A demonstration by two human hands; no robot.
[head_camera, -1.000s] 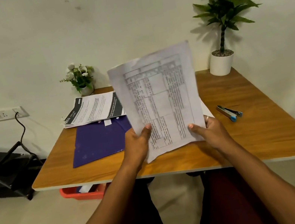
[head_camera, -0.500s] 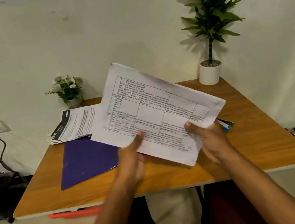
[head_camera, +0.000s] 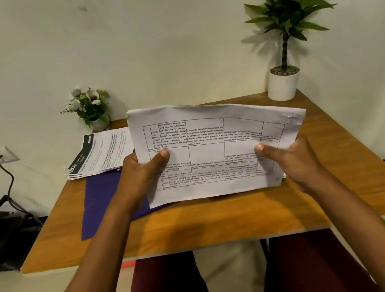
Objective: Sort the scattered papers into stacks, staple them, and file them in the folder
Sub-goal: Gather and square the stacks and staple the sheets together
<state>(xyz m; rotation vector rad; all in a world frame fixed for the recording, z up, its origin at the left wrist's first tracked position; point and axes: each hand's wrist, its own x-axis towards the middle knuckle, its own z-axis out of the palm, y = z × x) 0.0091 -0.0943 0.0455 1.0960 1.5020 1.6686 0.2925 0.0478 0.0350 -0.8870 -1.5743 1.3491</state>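
One paper stack [head_camera: 212,147], perhaps "Scattered items".

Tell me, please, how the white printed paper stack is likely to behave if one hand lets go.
Probably floppy: the white printed paper stack waves along its far edge though the left hand and right hand grip both ends. Likely light: thin bundle. Sheets may slide apart: one corner looks offset.

Left grip [head_camera: 140,178], right grip [head_camera: 292,161] pinch papers [head_camera: 212,147], thumbs on top.
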